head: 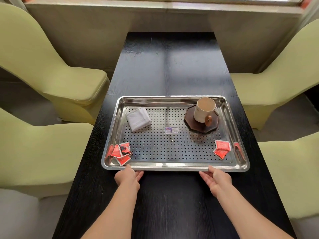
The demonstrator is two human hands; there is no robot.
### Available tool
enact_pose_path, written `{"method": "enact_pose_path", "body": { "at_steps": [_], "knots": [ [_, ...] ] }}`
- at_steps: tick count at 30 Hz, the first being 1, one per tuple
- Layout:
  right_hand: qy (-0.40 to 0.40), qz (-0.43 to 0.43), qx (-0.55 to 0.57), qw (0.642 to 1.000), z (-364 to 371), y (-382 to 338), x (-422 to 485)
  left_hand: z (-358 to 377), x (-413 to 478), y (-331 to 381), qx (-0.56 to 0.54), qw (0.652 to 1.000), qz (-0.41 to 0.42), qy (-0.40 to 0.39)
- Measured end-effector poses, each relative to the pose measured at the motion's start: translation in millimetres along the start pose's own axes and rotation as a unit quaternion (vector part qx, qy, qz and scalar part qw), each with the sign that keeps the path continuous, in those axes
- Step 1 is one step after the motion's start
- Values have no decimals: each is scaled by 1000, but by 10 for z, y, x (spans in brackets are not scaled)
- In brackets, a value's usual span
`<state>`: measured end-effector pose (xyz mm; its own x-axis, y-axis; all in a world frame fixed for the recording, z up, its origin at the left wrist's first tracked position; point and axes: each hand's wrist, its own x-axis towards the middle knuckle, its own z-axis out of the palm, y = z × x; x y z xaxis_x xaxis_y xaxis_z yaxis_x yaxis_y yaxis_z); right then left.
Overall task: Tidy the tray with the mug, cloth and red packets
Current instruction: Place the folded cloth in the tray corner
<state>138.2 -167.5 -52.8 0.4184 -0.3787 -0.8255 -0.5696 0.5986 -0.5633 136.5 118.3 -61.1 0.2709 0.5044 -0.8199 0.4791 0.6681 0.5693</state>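
Steel tray sits on the black table, both hands on its near rim: left hand near-left, right hand near-right, thumbs on top, fingers curled under the edge. Mug on a dark coaster far-right, folded cloth far-left. Red packets: one cluster near-left, another near-right.

Daylight from window, glare on tray, edges warped
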Motion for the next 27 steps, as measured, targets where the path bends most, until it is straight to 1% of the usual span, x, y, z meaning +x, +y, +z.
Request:
{"method": "enact_pose_path", "body": {
  "at_steps": [6, 16, 22, 27],
  "knots": [
    [6, 9, -6, 1000, -413, 236, -222, -480, -233, -284, 3, 1000, -26, -2],
    [19, 43, -31, 998, -1103, 768, -650, -1364, -592, -634, 15, 998, -53, -36],
    [19, 52, -33, 998, -1381, 911, -886, -1722, -690, -843, 33, 997, -56, -50],
    [19, 52, -33, 998, -1505, 957, -1011, -1884, -716, -904, 34, 996, -54, -64]
  ]
}}
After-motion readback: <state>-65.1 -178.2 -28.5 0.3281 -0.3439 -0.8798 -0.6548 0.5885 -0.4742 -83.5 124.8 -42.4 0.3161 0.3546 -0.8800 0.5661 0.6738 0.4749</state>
